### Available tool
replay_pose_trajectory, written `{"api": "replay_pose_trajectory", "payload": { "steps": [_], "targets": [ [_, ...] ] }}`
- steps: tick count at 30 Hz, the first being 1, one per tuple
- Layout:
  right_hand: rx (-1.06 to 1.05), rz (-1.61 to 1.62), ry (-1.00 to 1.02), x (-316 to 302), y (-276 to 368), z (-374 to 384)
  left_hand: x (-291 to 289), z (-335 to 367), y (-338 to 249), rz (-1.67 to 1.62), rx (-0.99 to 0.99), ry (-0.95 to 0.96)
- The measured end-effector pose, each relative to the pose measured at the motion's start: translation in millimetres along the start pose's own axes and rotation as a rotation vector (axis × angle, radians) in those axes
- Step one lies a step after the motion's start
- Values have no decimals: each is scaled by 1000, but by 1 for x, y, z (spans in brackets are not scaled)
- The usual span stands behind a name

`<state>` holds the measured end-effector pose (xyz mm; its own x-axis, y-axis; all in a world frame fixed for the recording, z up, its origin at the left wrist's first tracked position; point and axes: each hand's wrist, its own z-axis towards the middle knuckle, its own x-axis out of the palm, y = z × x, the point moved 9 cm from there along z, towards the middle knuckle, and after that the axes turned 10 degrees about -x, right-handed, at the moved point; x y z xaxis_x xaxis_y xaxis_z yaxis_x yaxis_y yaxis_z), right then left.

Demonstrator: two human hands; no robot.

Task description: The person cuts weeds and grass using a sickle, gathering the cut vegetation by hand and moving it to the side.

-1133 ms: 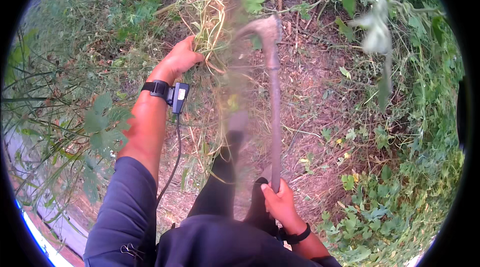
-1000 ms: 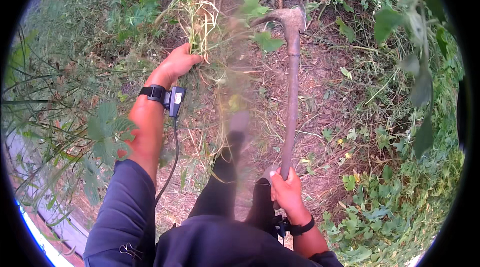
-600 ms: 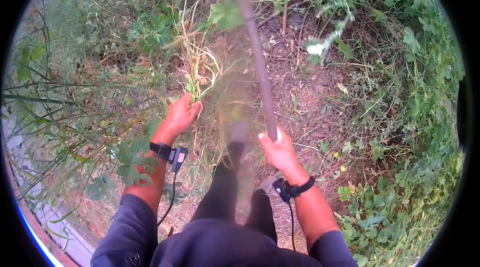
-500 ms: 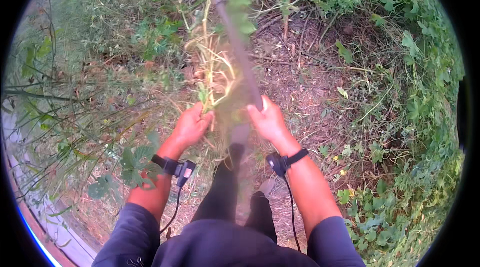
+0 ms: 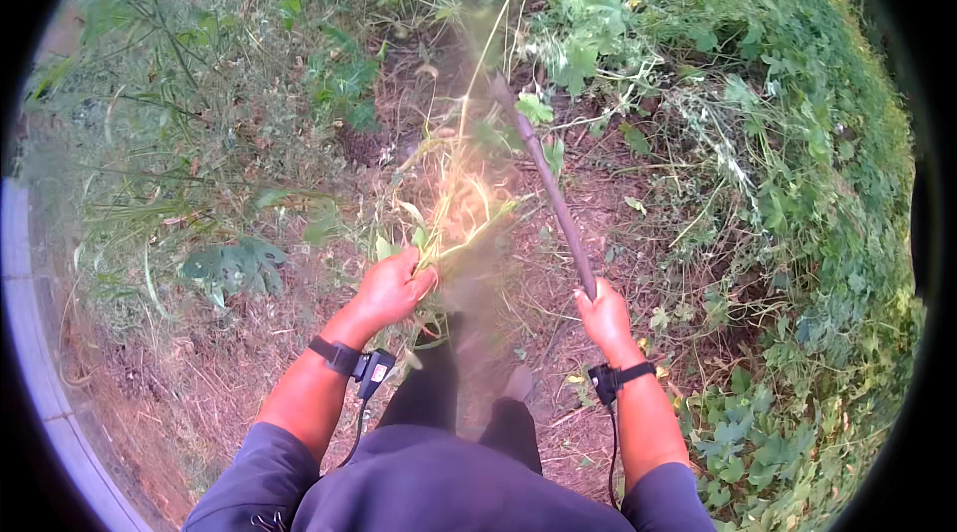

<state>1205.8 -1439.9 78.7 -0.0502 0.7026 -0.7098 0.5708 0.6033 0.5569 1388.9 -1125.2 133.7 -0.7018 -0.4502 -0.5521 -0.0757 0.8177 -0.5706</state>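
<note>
- Both hands have drawn back toward the body since the frame half a second ago, the right hand point(image 5: 605, 316) also moving outward, so the gap between it and the left hand point(image 5: 399, 288) is wider; the handle has come with it.
- Leafy vines point(image 5: 817, 183) bank up along the right side, the largest mass about the hands.
- Next in size is the brown handle point(image 5: 558, 203): its long axis runs from the right hand away from the body and leftward. Its far end fades into blur among leaves, so the tool's head cannot be made out.
- Smaller is the bundle of stems point(image 5: 464, 198), pale and dry with some green, fanning forward from the left hand. It lies left of the handle, and the left hand is nearer.
- Left grip: thumb and fingers pinched together around the stem bases. Right grip: fingers wrapped around the handle's near end, no visible slack.
- Smallest are the dark wrist devices, left point(image 5: 373, 372) and right point(image 5: 604, 384); the left one bears a pale label point(image 5: 380, 372), too small to read. No brand is legible.
</note>
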Motion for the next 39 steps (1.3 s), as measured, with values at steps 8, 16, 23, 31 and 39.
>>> {"api": "replay_pose_trajectory", "payload": {
  "steps": [8, 16, 23, 31, 39],
  "targets": [
    [56, 248, 86, -16, -52, -210, 65, -160, -2, -72, 123, -16],
    [147, 464, 128, -23, -114, -394, 78, -300, -21, 196, 132, -14],
    [242, 201, 72, -26, -134, -569, 83, -383, 28, 174, 142, 107],
    [195, 377, -29, 46, -96, -599, 91, -443, 115, 120, 75, 120],
    [-49, 241, 131, 98, -83, -669, 118, -592, 237, -28, 47, -99]
  ]
}}
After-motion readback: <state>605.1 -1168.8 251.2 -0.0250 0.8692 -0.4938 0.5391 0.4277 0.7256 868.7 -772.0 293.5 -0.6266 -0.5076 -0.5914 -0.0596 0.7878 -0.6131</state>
